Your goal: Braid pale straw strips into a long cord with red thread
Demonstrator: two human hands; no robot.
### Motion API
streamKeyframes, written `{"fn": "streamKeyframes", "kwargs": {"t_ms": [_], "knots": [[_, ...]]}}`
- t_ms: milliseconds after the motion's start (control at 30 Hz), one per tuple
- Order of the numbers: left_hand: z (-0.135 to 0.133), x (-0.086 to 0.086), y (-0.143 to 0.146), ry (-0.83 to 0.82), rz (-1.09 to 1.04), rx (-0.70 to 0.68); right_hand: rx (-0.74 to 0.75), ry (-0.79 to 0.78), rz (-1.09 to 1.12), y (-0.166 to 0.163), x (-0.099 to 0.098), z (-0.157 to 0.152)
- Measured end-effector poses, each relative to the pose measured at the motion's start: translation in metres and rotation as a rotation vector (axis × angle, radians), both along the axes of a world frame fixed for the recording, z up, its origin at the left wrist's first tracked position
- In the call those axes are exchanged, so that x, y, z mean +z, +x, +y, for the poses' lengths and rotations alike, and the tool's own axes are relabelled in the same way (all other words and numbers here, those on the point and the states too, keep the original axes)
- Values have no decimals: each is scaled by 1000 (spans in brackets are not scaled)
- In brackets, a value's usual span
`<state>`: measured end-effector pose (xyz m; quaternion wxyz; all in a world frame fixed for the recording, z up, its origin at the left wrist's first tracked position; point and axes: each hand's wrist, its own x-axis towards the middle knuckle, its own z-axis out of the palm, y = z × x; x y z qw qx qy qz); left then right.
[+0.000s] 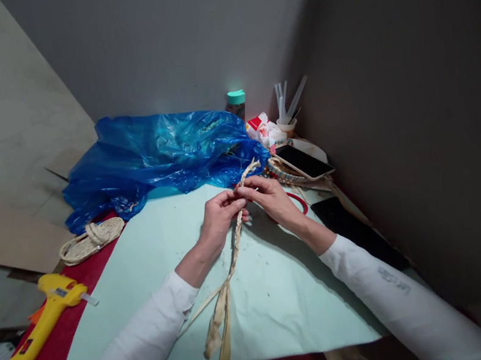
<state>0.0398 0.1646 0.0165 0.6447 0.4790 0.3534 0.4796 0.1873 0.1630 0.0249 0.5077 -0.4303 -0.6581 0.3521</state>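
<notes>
A long braid of dried straw-coloured leaf strips (234, 249) runs across the pale green sheet (154, 269), from the blue bag down past the table's near edge. My left hand (221, 214) pinches the braid with closed fingers. My right hand (269, 196) meets it from the right, fingers also closed on the strips. Loose strip ends (216, 333) trail toward me between my white sleeves.
A crumpled blue plastic bag (156, 151) lies at the back. A coil of straw rope (91, 240) and a yellow glue gun (44, 320) rest on the red cloth at left. A phone (303, 161), a woven basket, a teal-capped bottle (236, 104) and a dark wall stand at right.
</notes>
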Motion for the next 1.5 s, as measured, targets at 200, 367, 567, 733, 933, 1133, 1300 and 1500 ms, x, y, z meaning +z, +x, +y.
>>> {"fn": "streamKeyframes", "kwargs": {"t_ms": [200, 367, 567, 733, 933, 1133, 1300, 1500], "knots": [[-2, -4, 0, -54, 34, -54, -74, -6, 102, 7, -2, 12], [3, -1, -6, -181, 30, -99, -69, -22, 88, 0, 0, 27], [9, -4, -13, -197, 45, -54, -109, -27, -27, -11, -1, 48], [3, -8, -10, -184, 41, -80, -144, -68, 81, -9, -8, 64], [0, -5, -10, -193, 69, -105, -157, -58, 154, -6, -5, 75], [-5, -12, -11, -182, 107, -152, -134, -33, 215, -9, 16, 86], [-7, -10, -12, -215, 61, -92, -32, -66, 163, -3, 18, 56], [-14, -6, -20, -210, 44, 11, -99, -137, -85, 15, -13, -3]]}}
